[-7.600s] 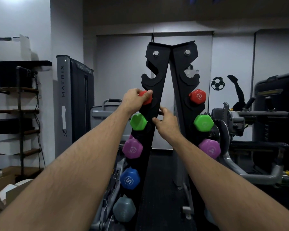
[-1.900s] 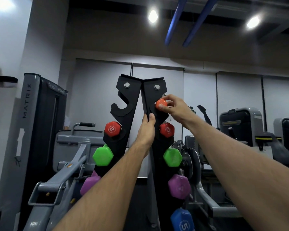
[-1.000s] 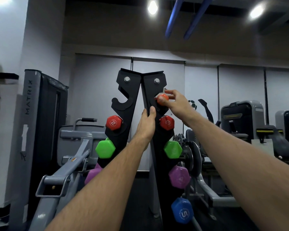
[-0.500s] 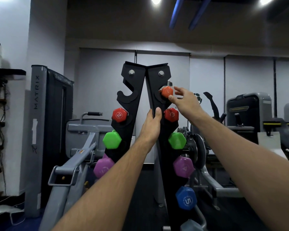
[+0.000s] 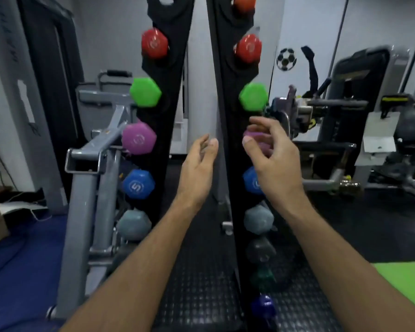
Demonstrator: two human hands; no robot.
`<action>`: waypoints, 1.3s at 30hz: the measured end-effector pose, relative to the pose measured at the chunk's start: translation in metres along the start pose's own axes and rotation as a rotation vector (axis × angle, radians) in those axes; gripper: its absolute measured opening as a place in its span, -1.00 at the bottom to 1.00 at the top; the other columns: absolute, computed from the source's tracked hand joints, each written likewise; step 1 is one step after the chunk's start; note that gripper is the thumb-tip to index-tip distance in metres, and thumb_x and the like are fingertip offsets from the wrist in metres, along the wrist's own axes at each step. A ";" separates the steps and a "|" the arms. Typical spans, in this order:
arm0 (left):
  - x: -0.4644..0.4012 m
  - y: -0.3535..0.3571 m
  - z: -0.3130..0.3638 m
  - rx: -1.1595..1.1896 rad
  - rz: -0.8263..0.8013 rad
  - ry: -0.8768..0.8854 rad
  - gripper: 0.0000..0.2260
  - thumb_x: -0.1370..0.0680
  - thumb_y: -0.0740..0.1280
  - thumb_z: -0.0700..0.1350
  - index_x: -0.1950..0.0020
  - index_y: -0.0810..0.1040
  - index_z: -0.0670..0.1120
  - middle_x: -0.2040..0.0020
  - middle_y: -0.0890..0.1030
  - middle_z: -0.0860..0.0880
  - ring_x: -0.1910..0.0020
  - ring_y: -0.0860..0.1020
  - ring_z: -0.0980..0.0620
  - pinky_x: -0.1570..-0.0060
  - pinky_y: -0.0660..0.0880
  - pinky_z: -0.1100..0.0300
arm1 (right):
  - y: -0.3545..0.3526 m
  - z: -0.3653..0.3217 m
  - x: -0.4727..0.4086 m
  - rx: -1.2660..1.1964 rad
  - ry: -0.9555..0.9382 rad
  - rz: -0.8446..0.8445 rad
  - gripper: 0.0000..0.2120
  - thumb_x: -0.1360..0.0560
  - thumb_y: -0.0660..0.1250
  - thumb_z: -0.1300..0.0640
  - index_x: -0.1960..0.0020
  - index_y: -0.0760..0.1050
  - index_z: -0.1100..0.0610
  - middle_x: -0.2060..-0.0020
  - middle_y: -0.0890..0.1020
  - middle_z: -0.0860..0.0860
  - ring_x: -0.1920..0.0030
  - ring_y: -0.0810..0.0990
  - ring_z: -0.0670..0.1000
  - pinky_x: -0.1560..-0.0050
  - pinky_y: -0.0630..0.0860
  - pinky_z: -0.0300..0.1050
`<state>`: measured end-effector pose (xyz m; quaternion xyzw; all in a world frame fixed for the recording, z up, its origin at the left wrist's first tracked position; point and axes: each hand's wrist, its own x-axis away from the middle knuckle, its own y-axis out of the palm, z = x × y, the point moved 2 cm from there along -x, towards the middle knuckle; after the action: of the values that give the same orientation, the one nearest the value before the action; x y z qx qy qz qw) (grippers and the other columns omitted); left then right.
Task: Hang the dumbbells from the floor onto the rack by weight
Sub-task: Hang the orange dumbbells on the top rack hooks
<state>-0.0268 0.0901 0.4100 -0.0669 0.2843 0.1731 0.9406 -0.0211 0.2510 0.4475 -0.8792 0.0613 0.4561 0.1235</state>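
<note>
The rack (image 5: 168,116) stands in the middle of the frame as two tall black uprights that lean toward each other at the top, with a flat, matte surface and hook-shaped cutouts along the outer edges. The dumbbells hang in these cutouts with their ends toward the camera. The ends are six-sided and look coated with a smooth, slightly shiny rubber or vinyl.

On the left upright I count five ends from top to bottom: a red dumbbell (image 5: 154,43), a green dumbbell (image 5: 145,92), a purple dumbbell (image 5: 139,138), a blue dumbbell (image 5: 138,184) with the number 5, and a grey dumbbell (image 5: 134,225). On the right upright I count nine: an orange dumbbell (image 5: 244,3) at the top edge of the frame, then red, green, purple, blue, grey, black, dark green and dark blue at the bottom.

Both hands are in the centre, in front of the rack and holding nothing. The left hand (image 5: 197,171) is loosely open with the fingers lightly curled, in the gap between the uprights. The right hand (image 5: 272,156) is open with the fingers spread and bent, in front of the purple and blue ends of the right upright; whether it touches them I cannot tell.

The floor mat (image 5: 197,295) under the rack is black rubber with a pattern of small studs.
</note>
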 end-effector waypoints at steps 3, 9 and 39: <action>0.040 -0.005 -0.055 -0.029 0.008 -0.123 -0.56 -0.62 0.22 0.23 -0.44 0.46 0.09 -0.27 0.58 0.16 -0.27 0.54 0.21 -0.33 0.46 0.12 | 0.021 0.037 0.066 -0.010 0.140 -0.106 -0.68 -0.59 0.40 0.12 -0.33 0.54 0.02 -0.10 0.65 -0.11 -0.07 0.64 -0.13 -0.07 0.60 -0.17; 0.135 -0.017 -0.154 -0.144 -0.014 -0.376 -0.64 -0.69 0.23 0.07 -0.47 0.46 0.01 -0.23 0.52 0.18 -0.11 0.49 0.36 0.01 0.38 0.56 | 0.066 0.123 0.188 0.137 0.479 -0.423 -0.72 -0.57 0.41 0.08 -0.28 0.59 0.02 -0.01 0.69 -0.10 -0.02 0.66 -0.12 -0.10 0.59 -0.14; 0.487 -0.018 -0.477 -0.666 -0.460 -1.335 -0.54 -0.50 0.47 -0.02 -0.39 0.52 0.03 -0.17 0.62 -0.02 0.12 0.50 0.13 0.18 0.39 0.27 | 0.095 0.313 0.603 0.365 1.281 -1.208 -0.78 -0.57 0.31 0.16 -0.05 0.73 0.03 -0.06 0.73 0.00 -0.09 0.66 0.05 -0.20 0.56 -0.06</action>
<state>0.1145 0.1065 -0.2572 -0.2846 -0.4298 0.0537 0.8552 0.0594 0.2478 -0.2338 -0.8140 -0.2828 -0.2812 0.4222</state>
